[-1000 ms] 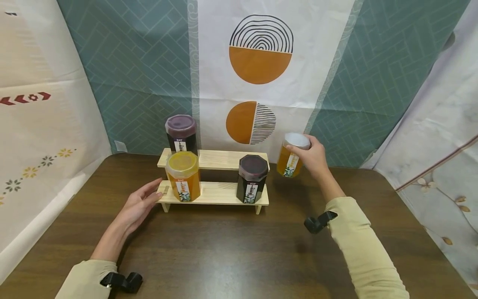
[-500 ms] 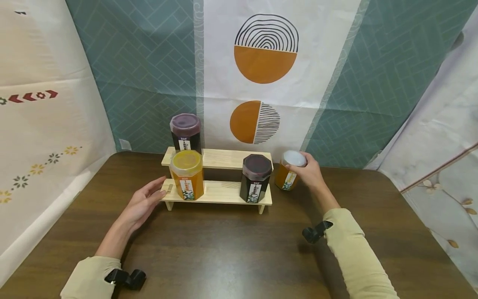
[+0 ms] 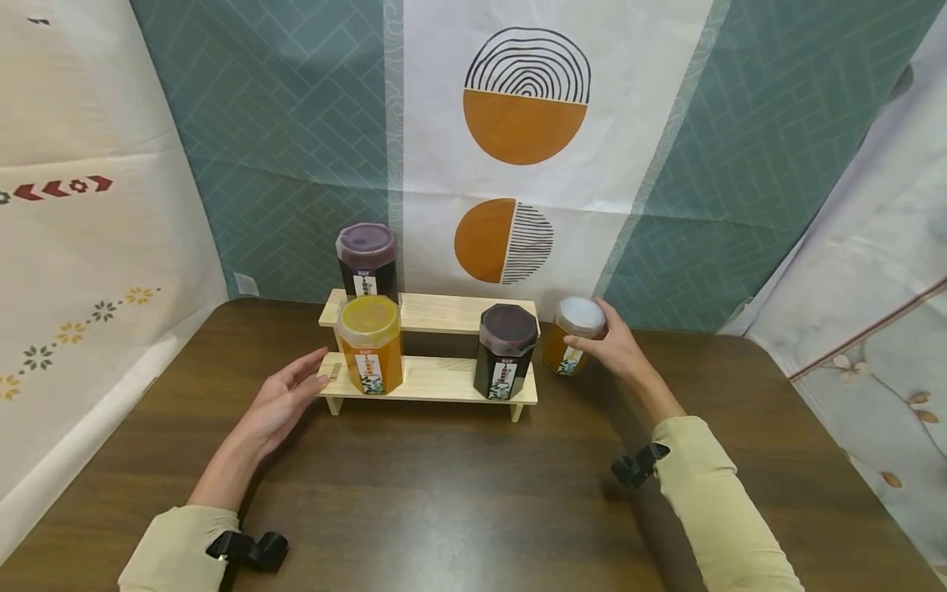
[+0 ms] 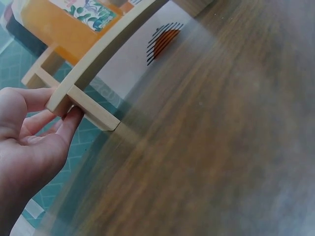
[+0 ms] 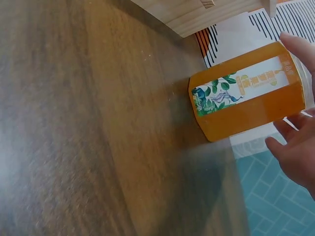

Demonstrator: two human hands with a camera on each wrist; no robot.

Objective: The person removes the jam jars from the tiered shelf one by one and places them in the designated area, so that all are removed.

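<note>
In the left wrist view, my left hand (image 4: 37, 142) pinches the end of the lower tier of a two-tier wooden display shelf (image 3: 440, 370), thumb above and fingers beneath. My right hand (image 3: 617, 341) holds an amber jar (image 5: 251, 93) with a white lid, thumb on one side and fingers on the other. This jar stands upright on the table, just right of the shelf. On the lower tier stand a yellow-lidded orange jar (image 3: 370, 345) at left and a dark jar (image 3: 505, 353) at right. A purple-lidded dark jar (image 3: 367, 259) stands on the upper tier's left.
The brown wooden table (image 3: 444, 493) runs up to a patterned wall covering (image 3: 303, 164) close behind the shelf. Light patterned sheets (image 3: 81, 288) hang at both sides. A black wrist camera (image 3: 247, 551) sits on each sleeve.
The right hand has lowered the white-lidded jar from the air to the table beside the shelf. Since then its forearm has shifted slightly right. The left hand keeps its place at the shelf end.
</note>
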